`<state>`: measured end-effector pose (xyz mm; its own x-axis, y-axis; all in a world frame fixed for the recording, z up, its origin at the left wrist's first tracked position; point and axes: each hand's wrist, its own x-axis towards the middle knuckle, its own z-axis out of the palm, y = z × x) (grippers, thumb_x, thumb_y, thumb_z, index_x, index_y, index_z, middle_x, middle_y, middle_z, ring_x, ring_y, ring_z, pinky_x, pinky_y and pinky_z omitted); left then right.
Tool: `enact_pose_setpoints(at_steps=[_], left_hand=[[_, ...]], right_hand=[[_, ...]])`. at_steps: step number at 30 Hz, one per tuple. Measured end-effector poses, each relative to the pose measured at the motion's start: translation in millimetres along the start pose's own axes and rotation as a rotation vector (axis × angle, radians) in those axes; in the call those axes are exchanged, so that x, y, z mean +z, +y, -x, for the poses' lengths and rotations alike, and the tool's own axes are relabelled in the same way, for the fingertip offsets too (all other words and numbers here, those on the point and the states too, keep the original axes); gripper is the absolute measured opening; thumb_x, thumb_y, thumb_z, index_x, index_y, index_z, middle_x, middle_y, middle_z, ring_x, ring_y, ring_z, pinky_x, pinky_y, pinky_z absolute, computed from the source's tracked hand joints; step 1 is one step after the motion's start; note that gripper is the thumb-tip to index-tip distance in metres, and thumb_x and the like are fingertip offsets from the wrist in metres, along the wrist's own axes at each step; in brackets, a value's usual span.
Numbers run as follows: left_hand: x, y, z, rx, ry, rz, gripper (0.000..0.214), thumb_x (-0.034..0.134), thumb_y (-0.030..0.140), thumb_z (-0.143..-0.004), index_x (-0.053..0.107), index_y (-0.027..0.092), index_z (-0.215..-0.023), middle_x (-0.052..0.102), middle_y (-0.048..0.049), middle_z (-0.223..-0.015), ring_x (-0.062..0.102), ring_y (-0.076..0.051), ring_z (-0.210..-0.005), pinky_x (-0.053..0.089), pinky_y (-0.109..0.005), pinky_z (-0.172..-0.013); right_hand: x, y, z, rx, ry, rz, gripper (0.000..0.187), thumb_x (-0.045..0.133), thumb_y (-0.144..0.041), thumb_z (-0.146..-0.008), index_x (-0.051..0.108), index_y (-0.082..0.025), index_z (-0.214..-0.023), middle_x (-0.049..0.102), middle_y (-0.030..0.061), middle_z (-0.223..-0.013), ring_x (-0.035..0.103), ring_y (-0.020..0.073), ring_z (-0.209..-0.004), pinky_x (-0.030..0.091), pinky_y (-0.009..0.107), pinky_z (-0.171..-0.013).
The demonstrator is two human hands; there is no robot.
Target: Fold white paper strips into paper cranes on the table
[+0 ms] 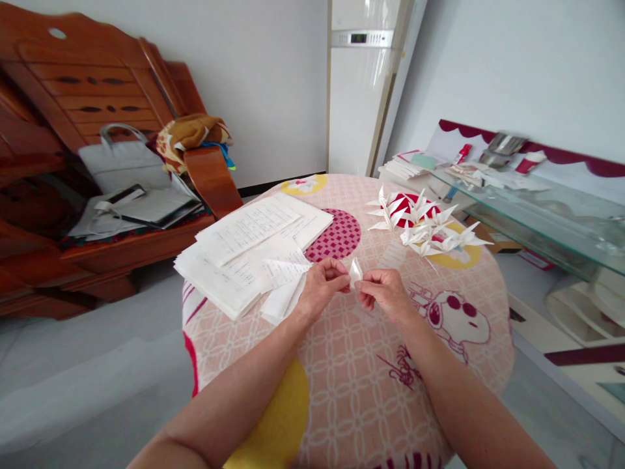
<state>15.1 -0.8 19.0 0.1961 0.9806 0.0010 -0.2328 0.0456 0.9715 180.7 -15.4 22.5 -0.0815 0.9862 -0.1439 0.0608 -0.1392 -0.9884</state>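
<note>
Both my hands meet over the middle of a round table (342, 391) covered with a pink patterned cloth. My left hand (323, 283) and my right hand (385, 291) each pinch one side of a small folded piece of white paper (355, 271), held just above the cloth. To the left of my left hand lies a stack of printed paper sheets (249, 251), with smaller cut pieces (283, 286) beside it. Several folded white paper cranes (424, 228) lie in a cluster at the far right of the table.
A wooden bench (97, 163) at the left holds a grey bag (122, 163), papers and a folded blanket (190, 133). A white standing air conditioner (359, 91) is in the far corner. A glass shelf (537, 202) with papers and a metal bowl runs along the right.
</note>
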Motion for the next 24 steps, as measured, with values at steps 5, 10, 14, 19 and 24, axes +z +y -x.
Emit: enact_pose_setpoints(at_steps=[5,10,14,19,24], left_hand=[[1.3,-0.9,-1.1,0.011,0.025,-0.017,0.034,0.083,0.021,-0.061,0.056,0.016,-0.081,0.062,0.0045,-0.064,0.060,-0.009,-0.057,0.054,-0.023,-0.058],[0.5,3.1,-0.5,-0.020,0.056,0.038,0.040,0.084,0.021,-0.058,0.053,0.017,-0.082,0.060,0.0063,-0.061,0.059,-0.009,-0.054,0.054,-0.023,-0.055],[-0.6,3.6,-1.9,-0.045,0.078,0.058,0.043,0.085,0.022,-0.056,0.053,0.017,-0.085,0.064,0.0046,-0.061,0.061,-0.010,-0.054,0.053,-0.023,-0.054],[-2.2,1.6,-4.3,-0.061,0.047,0.055,0.044,0.086,0.025,-0.055,0.055,0.016,-0.085,0.066,0.0024,-0.062,0.062,-0.011,-0.053,0.053,-0.023,-0.054],[-3.2,1.8,-5.8,-0.091,0.007,0.052,0.045,0.087,0.027,-0.056,0.060,0.015,-0.090,0.069,0.0004,-0.066,0.064,-0.012,-0.055,0.054,-0.025,-0.058]], right_hand=[[-1.2,1.3,0.2,-0.007,-0.056,-0.022,0.027,0.077,-0.039,-0.069,0.066,-0.017,-0.059,0.067,0.0028,-0.053,0.058,0.0124,-0.041,0.045,0.022,-0.038],[-0.4,2.0,0.8,0.022,-0.148,-0.125,0.035,0.079,-0.048,-0.069,0.068,-0.015,-0.064,0.069,0.0047,-0.057,0.061,0.0139,-0.044,0.049,0.024,-0.041],[-1.5,2.7,-0.3,0.028,-0.160,-0.135,0.038,0.079,-0.051,-0.070,0.069,-0.014,-0.069,0.071,0.0049,-0.061,0.063,0.0145,-0.047,0.051,0.024,-0.044],[-3.1,1.5,-0.5,0.006,-0.220,-0.063,0.037,0.077,-0.049,-0.075,0.069,-0.014,-0.069,0.069,0.0035,-0.059,0.061,0.0123,-0.045,0.050,0.023,-0.046],[0.9,0.1,0.0,0.010,-0.169,-0.104,0.032,0.078,-0.043,-0.070,0.066,-0.015,-0.061,0.066,0.0023,-0.053,0.057,0.0114,-0.040,0.043,0.022,-0.039]])
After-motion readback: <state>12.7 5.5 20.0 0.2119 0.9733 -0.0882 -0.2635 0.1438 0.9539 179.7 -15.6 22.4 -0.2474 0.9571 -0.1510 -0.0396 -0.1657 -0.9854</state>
